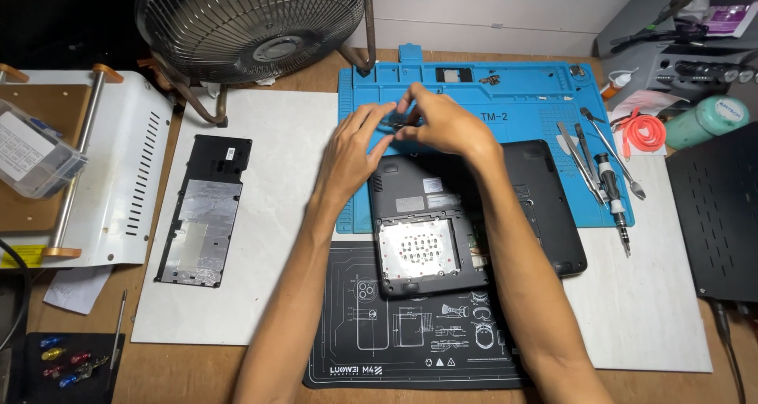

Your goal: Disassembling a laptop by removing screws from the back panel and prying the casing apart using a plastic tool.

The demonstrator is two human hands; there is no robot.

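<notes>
Both hands met up over the blue silicone work mat (513,104), just above the top edge of the opened laptop (474,214). The left hand (355,147) had its fingers curled in and pinching a small dark part (397,123), and the right hand (442,124) was pinching the same little piece from the other side, fingertips of both hands pretty much touching around it. The part was too small and too covered by fingers to tell what it actually was. It sat between the two hands, raised a bit off the mat, just past the laptop's back edge. The laptop lay upside down with its bottom cover off, half on the blue mat and half on a black printed mat (395,349) closer to the person, and a perforated silver plate (417,248) showed in the open bay. The removed black cover panel (201,210) lay well off to the left on a white sheet, foil side up. To the right of the laptop, tweezers (612,151), a pry tool (572,151) and a screwdriver (612,199) were lined up on the blue mat. A metal fan (249,25) stood at the back of the tabletop (181,372).
</notes>
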